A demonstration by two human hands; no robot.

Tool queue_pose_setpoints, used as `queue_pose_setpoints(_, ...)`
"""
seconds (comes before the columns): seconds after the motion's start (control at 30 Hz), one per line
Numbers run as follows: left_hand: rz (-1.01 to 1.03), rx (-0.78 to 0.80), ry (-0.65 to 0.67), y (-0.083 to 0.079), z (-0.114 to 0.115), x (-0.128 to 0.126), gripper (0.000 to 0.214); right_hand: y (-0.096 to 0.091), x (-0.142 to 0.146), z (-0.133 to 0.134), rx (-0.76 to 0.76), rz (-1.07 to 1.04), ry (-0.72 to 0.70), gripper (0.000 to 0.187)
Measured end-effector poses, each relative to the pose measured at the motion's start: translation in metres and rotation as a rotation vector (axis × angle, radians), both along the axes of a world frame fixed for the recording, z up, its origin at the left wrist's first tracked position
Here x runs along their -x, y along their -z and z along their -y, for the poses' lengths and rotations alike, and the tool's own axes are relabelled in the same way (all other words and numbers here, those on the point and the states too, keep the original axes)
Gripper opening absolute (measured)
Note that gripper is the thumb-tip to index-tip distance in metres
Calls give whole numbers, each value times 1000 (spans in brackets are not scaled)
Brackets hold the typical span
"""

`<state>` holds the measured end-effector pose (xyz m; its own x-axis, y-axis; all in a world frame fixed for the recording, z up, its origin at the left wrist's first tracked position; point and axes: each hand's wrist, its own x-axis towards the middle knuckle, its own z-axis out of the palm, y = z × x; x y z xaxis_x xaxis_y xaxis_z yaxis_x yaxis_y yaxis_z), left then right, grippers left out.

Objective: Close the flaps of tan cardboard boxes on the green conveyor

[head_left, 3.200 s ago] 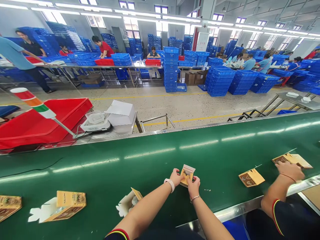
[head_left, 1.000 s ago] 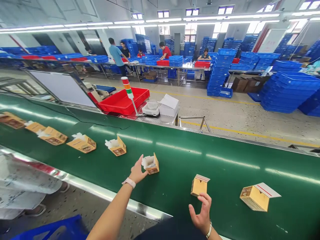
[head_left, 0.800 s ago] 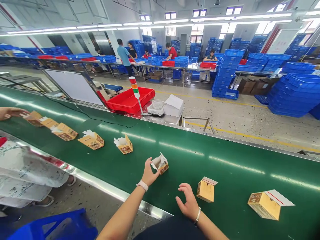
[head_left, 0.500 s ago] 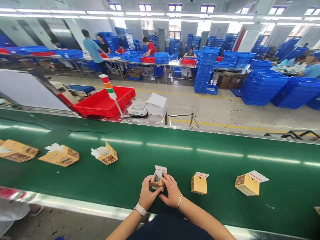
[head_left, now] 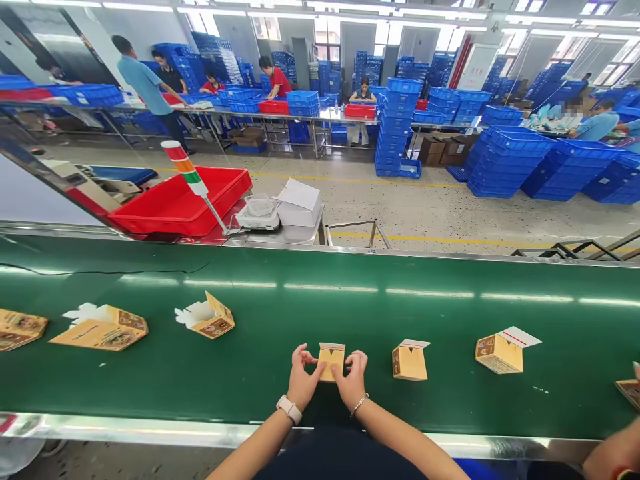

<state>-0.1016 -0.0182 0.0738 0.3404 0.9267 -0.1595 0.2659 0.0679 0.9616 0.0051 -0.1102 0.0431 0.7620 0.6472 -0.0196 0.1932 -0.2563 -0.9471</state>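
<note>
Running along the near side, a metal rail (head_left: 175, 430) edges the green belt (head_left: 235, 393); the person's dark shirt (head_left: 325, 457) overlaps it at the middle, and another person's arm (head_left: 613, 453) reaches in at the lower right. Just beyond, the left hand (head_left: 300, 383), with a watch (head_left: 289, 408) at its wrist, and the right hand (head_left: 353, 387), with a bracelet (head_left: 359, 404), close on one box (head_left: 331, 359) from both sides. Thumbs (head_left: 316, 373) lie low on its yellow face while the other fingers (head_left: 303, 352) curl in at the side edges: both hands grip it, though how firmly I cannot tell. The box lies straight ahead of the body, between the hands, neither being nearer; its flap (head_left: 332, 346) is on the far side. Foreshortening hides which way its long axis runs.

Well apart on the right stand a flapped carton (head_left: 411, 363) and a second carton (head_left: 500, 353); on the left, an open carton (head_left: 215, 323) has white tabs pointing left.

Past the belt are a scale (head_left: 260, 219), a white box (head_left: 300, 207) and a red bin (head_left: 160, 223). Farther off, crates (head_left: 397, 127) rise before a tabletop (head_left: 327, 117) with people at work.
</note>
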Motion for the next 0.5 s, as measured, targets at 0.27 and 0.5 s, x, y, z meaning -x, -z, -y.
queue_pose_setpoints(0.27, 83, 559, 98, -11, -1, -35, 50, 21, -14, -2, 77, -214, 199, 27)
queue_pose_setpoints(0.5, 84, 601, 86, -8, 1, -62, 43, 22, -40, -5, 36, -196, 192, 25)
